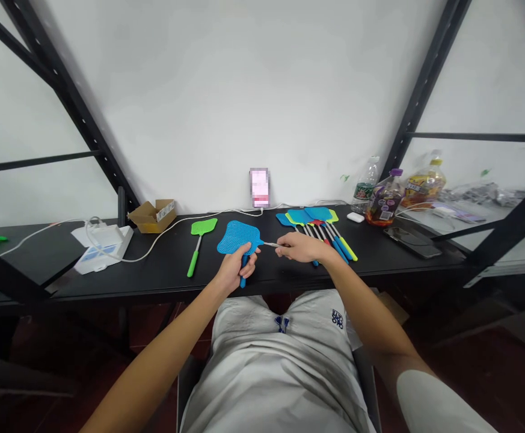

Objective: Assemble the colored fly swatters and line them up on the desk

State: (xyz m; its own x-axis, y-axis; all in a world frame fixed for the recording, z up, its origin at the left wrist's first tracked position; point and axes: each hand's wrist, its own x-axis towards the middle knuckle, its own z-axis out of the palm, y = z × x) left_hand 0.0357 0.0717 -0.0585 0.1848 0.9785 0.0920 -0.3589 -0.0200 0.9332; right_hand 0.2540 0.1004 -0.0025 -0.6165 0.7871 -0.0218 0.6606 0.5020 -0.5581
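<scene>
Over the black desk (163,270), the hands are close but apart. The left hand (237,269) clamps a blue plastic fly swatter (239,237) at its handle, and the right hand (305,247) pinches its thin metal shaft. A green swatter (201,227) lies beyond the left hand, a fanned pile of swatters (316,215) beyond the right.

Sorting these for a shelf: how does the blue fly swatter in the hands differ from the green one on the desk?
The blue fly swatter is held up in the left hand and right hand, while the green fly swatter lies on the black desk, untouched. The blue one's head is blue; the green one's is bright green. Both have a mesh head on a thin shaft.
</scene>
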